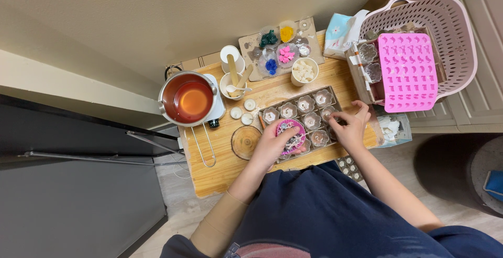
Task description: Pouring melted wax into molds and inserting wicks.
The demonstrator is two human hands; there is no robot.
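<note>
1. We're looking straight down on a small wooden table (225, 174), w/ both our hands over a tray of clear flower-shaped cups (306, 114).
2. Left hand (270, 145) is curled round a small pink bowl (291, 135), fingers wrapped on its near rim; bowl sits at the tray's front-left edge, w/ small bits inside, too small to tell what.
3. Right hand (350, 127) is down on the tray's right end, fingertips pinched close together at a cup; can't tell if anything's between them.
4. Left of the tray: a round wood coaster (245, 141), just beside the left hand.
5. Farther left, a metal pot (187, 100) of amber liquid on a white base, long wire handle pointing toward us.
6. Behind the tray: white cups w/ wooden sticks (233, 74), a cup of white chunks (304, 71), a board of coloured bits (277, 48).
7. Right side: pink basket (456, 33) w/ a pink silicone mould (407, 72) laid across it.
</note>
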